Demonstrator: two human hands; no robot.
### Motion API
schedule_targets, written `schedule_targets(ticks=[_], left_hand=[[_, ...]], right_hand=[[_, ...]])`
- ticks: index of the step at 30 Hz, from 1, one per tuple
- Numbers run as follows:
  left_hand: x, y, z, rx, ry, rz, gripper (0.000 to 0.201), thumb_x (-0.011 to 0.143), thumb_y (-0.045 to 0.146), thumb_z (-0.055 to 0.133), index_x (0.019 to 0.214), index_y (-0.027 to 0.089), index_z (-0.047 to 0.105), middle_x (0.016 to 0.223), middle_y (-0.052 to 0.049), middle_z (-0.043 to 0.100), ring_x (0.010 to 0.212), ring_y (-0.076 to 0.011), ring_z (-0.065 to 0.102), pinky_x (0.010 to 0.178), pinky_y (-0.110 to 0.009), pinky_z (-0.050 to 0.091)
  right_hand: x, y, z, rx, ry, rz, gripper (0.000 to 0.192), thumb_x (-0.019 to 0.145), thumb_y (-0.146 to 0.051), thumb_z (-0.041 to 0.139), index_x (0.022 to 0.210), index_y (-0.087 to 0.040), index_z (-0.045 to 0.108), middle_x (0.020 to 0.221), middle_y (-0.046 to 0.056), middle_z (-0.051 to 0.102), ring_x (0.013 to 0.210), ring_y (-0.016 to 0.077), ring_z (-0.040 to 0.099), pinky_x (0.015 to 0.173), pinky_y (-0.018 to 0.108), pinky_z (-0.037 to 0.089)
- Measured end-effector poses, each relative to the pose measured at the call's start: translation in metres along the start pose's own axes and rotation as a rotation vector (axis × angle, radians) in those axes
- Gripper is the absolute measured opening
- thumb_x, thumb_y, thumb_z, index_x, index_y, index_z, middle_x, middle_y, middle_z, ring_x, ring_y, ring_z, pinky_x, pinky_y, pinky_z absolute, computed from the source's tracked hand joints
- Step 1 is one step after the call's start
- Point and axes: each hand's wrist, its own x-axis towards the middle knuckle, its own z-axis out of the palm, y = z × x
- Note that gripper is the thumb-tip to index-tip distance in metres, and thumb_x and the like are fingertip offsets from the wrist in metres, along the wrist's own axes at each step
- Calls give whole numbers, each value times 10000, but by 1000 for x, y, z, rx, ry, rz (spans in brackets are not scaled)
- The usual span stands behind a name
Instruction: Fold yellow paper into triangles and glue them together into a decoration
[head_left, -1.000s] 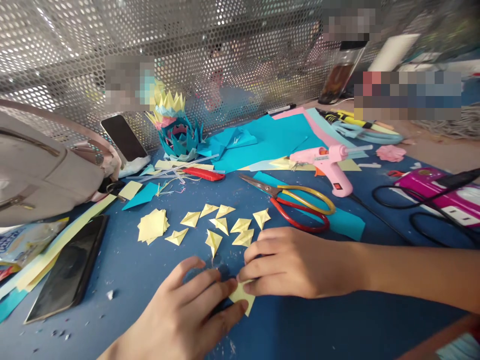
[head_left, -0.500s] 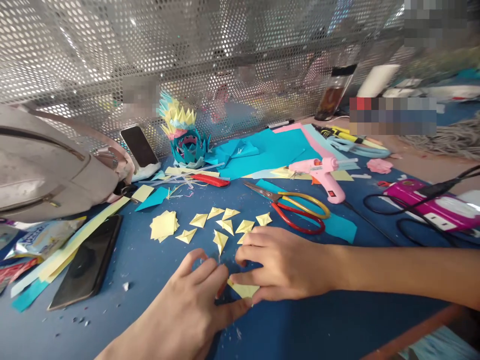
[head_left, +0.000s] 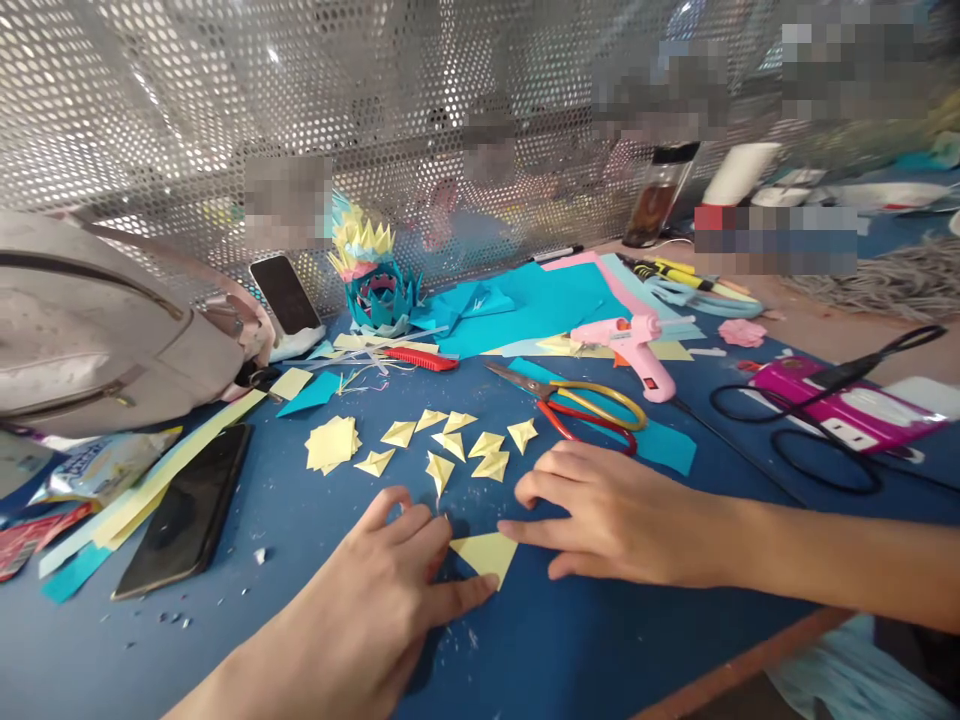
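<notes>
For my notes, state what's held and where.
Yellow paper triangle, pressed at its near corner by the left hand; the right hand touches its right corner.

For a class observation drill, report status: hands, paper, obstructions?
Left hand on yellow paper triangle, near corner; right hand at far-right corner. Small folded yellow paper pieces just beyond, none on it.

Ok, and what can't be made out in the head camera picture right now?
All in the head view:
Yellow paper: lower tip partly covered by the left hand's thumb.
Scissors: part of the red handle hidden behind the right hand.
Stack of yellow squares: sheet count unclear, as upper sheets cover lower ones.
Backpack: cut off by the left edge.
Snack packet: lettering too small and blurred.
</notes>
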Motion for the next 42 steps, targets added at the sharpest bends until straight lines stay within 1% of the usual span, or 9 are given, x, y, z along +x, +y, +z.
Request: schedule_targets(ticks=[4, 7, 9, 14, 19, 24, 29, 36, 42], left_hand=[[1, -2, 4, -50, 37, 13, 580, 782, 82, 552, 1317, 298, 608, 890, -41, 606, 829, -231, 571, 874, -444, 382], [4, -4, 9, -227, 159, 29, 479, 859, 77, 449, 1215, 304, 677, 878, -35, 605, 771, -193, 550, 797, -386, 386], [4, -5, 13, -320, 242, 50, 469, 881, 60, 392, 1135, 301, 704, 862, -29, 613, 735, -172, 541, 745, -352, 377], [0, -8, 23, -188, 266, 175, 421, 877, 72, 376, 1196, 183, 629, 775, -43, 637, 676, -199, 512, 639, -345, 320], [-1, -8, 32, -134, 292, 91, 437, 940, 86, 334, 1315, 140, 553, 812, -63, 633, 680, -207, 502, 625, -332, 337], [2, -5, 35, -77, 355, 65, 413, 1029, 152, 276, 1267, 131, 613, 1069, -128, 675, 819, -224, 558, 698, -353, 418], [2, -5, 33, 13, 396, 77, 410, 1059, 160, 279, 1191, 82, 659, 1079, -144, 689, 820, -215, 585, 688, -345, 467], [10, -3, 32, 147, 442, 106, 343, 1050, 143, 378, 1149, 73, 699, 1040, -116, 720, 841, -213, 631, 725, -339, 517], [9, -4, 34, 149, 467, 85, 320, 1039, 140, 401, 1114, 87, 708, 992, -104, 721, 785, -209, 624, 673, -341, 510]], right_hand=[[-10, -1, -5, -1, 4, 14, 329, 950, -400, 673, 1232, -231, 667, 1014, 40, 635, 887, 191, 515, 815, 345, 419], [2, 0, 0, 21, 68, -17, 224, 980, -395, 627, 1052, -196, 698, 999, 47, 646, 876, 185, 518, 799, 333, 404], [15, 2, 5, -7, 91, -56, 297, 990, -451, 591, 935, -172, 677, 1021, 66, 645, 887, 196, 521, 812, 342, 398], [39, 9, 13, -1, 72, -123, 295, 1012, -387, 521, 837, -170, 614, 892, 53, 601, 813, 196, 478, 734, 324, 374], [43, 5, 17, 157, 121, -2, 261, 991, -224, 458, 767, -167, 580, 798, 35, 560, 748, 172, 431, 715, 310, 367], [39, 1, 22, 407, 148, 183, 251, 947, -203, 520, 700, -168, 546, 726, 2, 515, 716, 146, 432, 693, 290, 361], [34, 5, 22, 571, 128, 183, 266, 918, -325, 679, 724, -165, 593, 721, -12, 534, 729, 142, 445, 672, 283, 332], [39, 11, 22, 697, 120, 240, 324, 908, -471, 703, 853, -173, 590, 796, -14, 600, 770, 142, 517, 710, 271, 374], [39, 8, 20, 680, 98, 244, 244, 885, -358, 746, 984, -189, 599, 844, -20, 629, 829, 153, 539, 742, 272, 376]])
